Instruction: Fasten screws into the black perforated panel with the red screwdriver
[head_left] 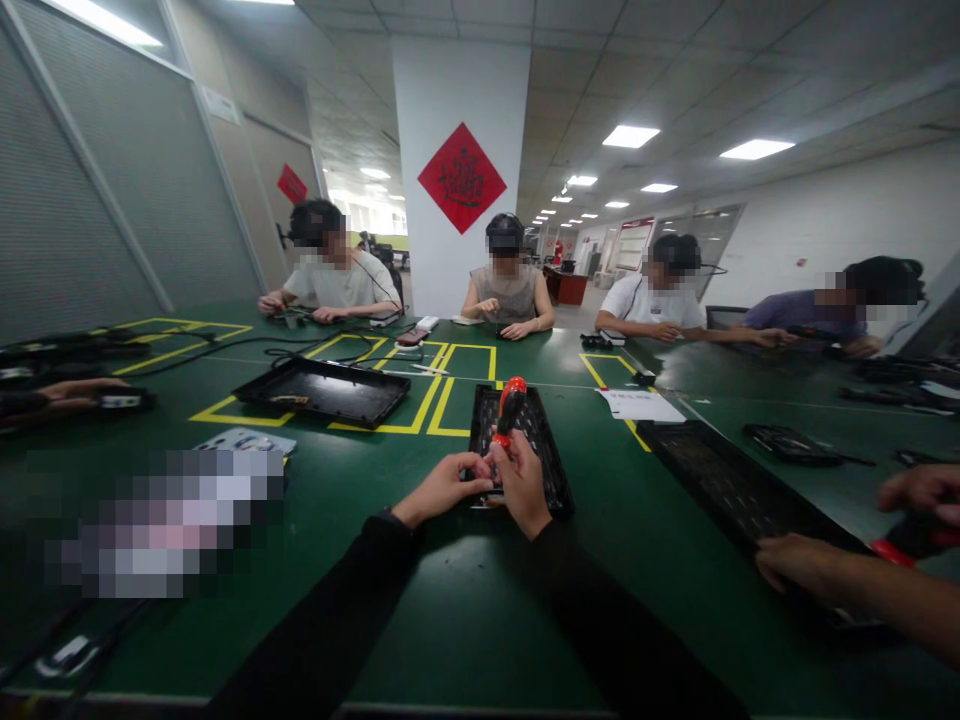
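In the middle of the green table lies a long black plastic tray-like casing [551,440] with ribs or slots inside. A screwdriver [513,400] with a red and black handle stands nearly upright over it. My right hand [523,485] is wrapped round the lower part of the screwdriver, near its red collar. From the left, my left hand [450,485] reaches over the near end of the casing with its fingertips pinched close to the right hand's fingers. Whatever lies between those fingertips is too small to make out, and the screwdriver's tip is hidden.
A wide black tray [330,390] lies on the left, beyond a blurred flat object [172,520]. At right, another person's hands work at a long black casing [720,490], near a white paper [641,405]. Several people sit across the table [450,620]; cables lie at left.
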